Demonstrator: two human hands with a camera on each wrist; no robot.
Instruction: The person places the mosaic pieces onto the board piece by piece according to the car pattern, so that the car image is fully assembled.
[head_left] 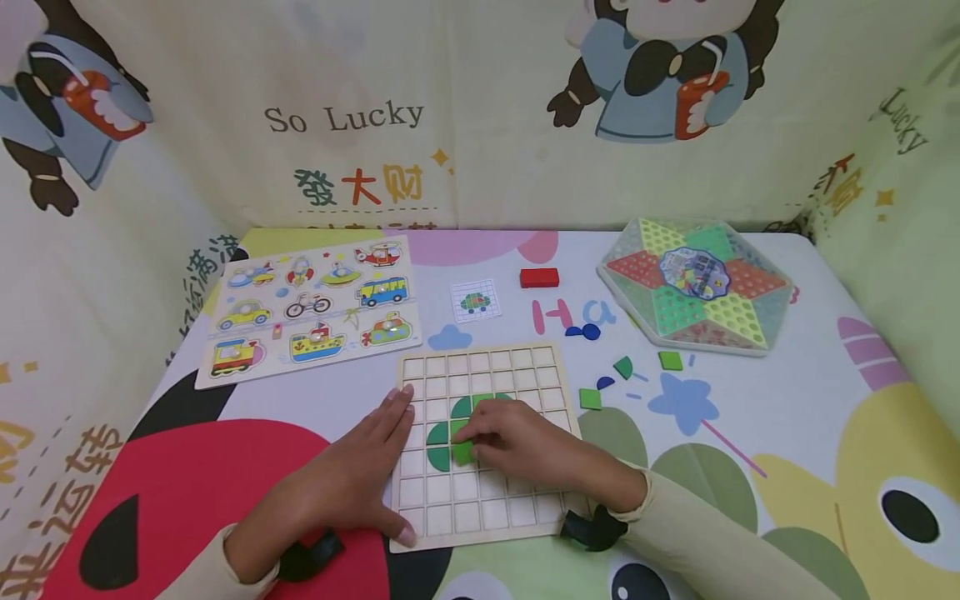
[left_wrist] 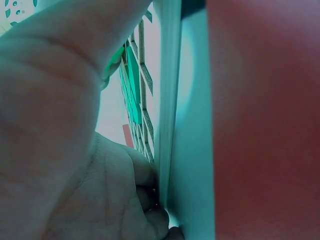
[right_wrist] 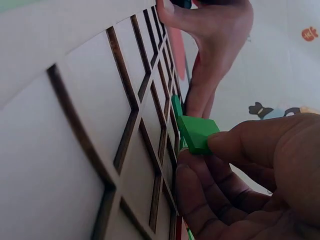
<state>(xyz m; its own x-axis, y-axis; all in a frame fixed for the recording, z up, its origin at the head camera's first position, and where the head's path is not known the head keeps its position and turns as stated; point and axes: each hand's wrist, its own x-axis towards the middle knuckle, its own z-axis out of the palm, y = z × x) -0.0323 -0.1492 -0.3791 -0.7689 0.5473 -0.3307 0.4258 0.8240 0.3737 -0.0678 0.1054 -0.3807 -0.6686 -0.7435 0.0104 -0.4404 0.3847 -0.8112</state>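
Observation:
A wooden grid board (head_left: 441, 518) lies in front of me. My left hand (head_left: 348, 477) rests along its left edge, fingers straight and thumb spread to the near corner. My right hand (head_left: 525, 442) is over the middle of the board. In the right wrist view its thumb and fingers pinch a light green square tile (right_wrist: 197, 132), tilted close over the grid. Several green pieces sit in the cells, among them a dark green quarter-round piece (head_left: 438, 459) at the left. The right hand hides some of the cells.
Beyond the board lies a small pattern card (head_left: 487, 310), with a red block (head_left: 539, 277) to its right. Loose green squares (head_left: 590, 399) and blue pieces (head_left: 591, 332) lie right of the board. A vehicle puzzle (head_left: 277, 292) and a hexagonal box (head_left: 738, 327) stand farther back.

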